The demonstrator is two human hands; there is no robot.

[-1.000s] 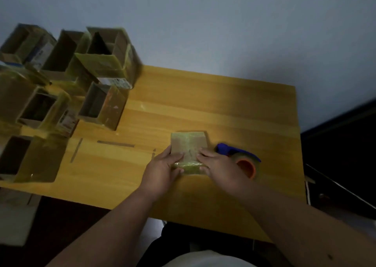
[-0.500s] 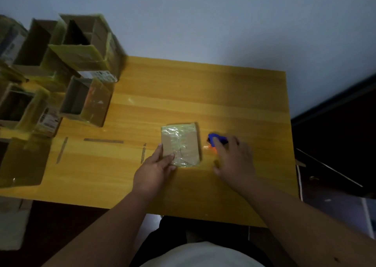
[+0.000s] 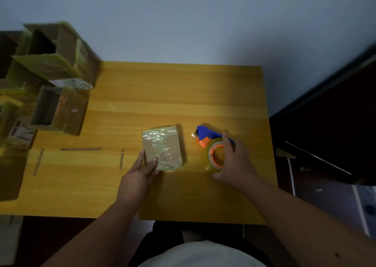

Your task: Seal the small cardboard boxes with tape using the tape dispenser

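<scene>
A small flat cardboard box lies in the middle of the wooden table, its top covered with shiny clear tape. My left hand holds its near left corner, thumb on top and fingers along the left side. To the right lies the blue and orange tape dispenser with its roll of clear tape. My right hand grips the dispenser around the roll, fingers over its far side.
Several open cardboard boxes are stacked at the left end of the table, some wrapped in yellowish tape. Strips of tape are stuck to the tabletop left of the box. A dark cabinet stands to the right.
My right hand left the box, moved right and took hold of the tape dispenser. My left hand stayed on the box's near left corner. The camera view shifted right.
</scene>
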